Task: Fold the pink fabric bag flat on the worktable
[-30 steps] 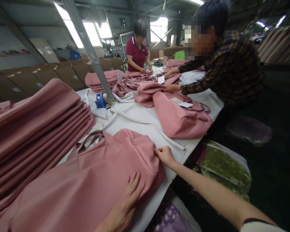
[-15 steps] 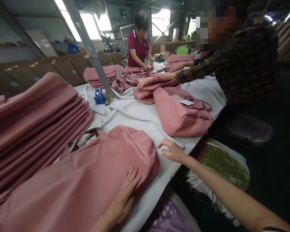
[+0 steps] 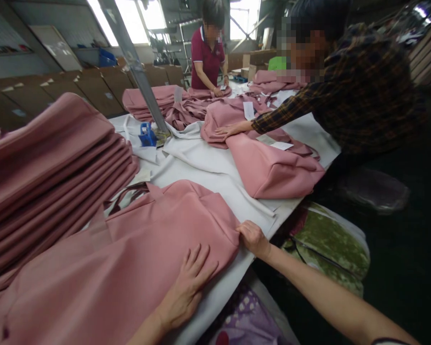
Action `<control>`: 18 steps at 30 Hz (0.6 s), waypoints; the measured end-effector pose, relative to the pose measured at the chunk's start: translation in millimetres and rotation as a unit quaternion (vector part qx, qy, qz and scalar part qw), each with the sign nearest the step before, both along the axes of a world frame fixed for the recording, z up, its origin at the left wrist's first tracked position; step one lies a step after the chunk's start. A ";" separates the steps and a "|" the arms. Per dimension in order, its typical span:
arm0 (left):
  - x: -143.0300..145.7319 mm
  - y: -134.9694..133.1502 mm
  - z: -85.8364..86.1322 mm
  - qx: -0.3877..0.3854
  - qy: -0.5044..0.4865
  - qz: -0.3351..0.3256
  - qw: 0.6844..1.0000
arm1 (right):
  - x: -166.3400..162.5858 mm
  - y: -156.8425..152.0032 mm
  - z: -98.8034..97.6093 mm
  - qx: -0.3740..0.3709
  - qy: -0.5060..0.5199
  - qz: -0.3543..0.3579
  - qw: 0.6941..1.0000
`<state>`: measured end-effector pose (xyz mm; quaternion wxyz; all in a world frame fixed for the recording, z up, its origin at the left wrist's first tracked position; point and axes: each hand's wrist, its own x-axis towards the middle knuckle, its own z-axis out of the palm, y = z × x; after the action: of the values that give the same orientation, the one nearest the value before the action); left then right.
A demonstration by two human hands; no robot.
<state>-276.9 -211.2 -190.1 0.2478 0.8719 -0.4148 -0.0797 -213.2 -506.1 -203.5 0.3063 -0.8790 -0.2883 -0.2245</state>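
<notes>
A large pink bag (image 3: 140, 249) with handles lies on its side across the near part of the table. My left hand (image 3: 188, 285) rests flat on its side panel, fingers spread. At the bag's bottom corner, on the right, my right hand (image 3: 254, 239) pinches the material between thumb and fingers. Beyond it sits another pink bag (image 3: 273, 167) with a white paper tag (image 3: 282, 145) on top. To the left rises a tall stack of folded pink bags (image 3: 53, 191).
A white cloth (image 3: 197, 165) covers the table (image 3: 287, 213). A metal post (image 3: 136, 67) stands beside a blue tape dispenser (image 3: 148, 135). A co-worker in plaid (image 3: 362, 91) leans over bags from the right; another in maroon (image 3: 206, 57) works behind. Green cushions (image 3: 332, 239) sit below the table edge.
My right hand has moved down and left onto the bag's corner and closed on it. My left hand stays on the bag. The plaid co-worker's hand has shifted toward the nearer bags.
</notes>
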 end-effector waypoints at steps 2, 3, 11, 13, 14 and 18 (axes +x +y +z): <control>3.0 -5.2 6.5 0.056 0.024 -0.016 0.998 | -6.4 -7.8 7.2 -0.010 0.019 0.007 1.000; 4.9 -7.0 8.8 0.072 0.037 -0.018 0.997 | -7.1 -11.1 18.0 -0.020 0.033 0.021 0.999; 11.5 -13.4 27.6 0.068 0.062 -0.008 0.996 | 16.2 69.3 144.6 -0.092 0.050 0.142 0.984; 8.7 -16.5 35.2 0.069 0.053 -0.015 0.996 | 16.9 92.1 134.4 -0.182 0.025 0.190 0.964; 7.7 -17.7 37.4 0.076 0.048 -0.011 0.996 | 17.7 96.8 120.5 -0.244 0.006 0.191 0.951; 6.1 -12.3 37.6 0.125 -0.012 -0.039 0.991 | 37.3 84.2 39.8 -0.302 -0.027 0.181 0.936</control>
<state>-270.9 -223.5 -152.5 0.1291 0.8802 -0.4379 -0.1300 -175.9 -421.9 -163.7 0.0535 -0.8567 -0.5048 -0.0915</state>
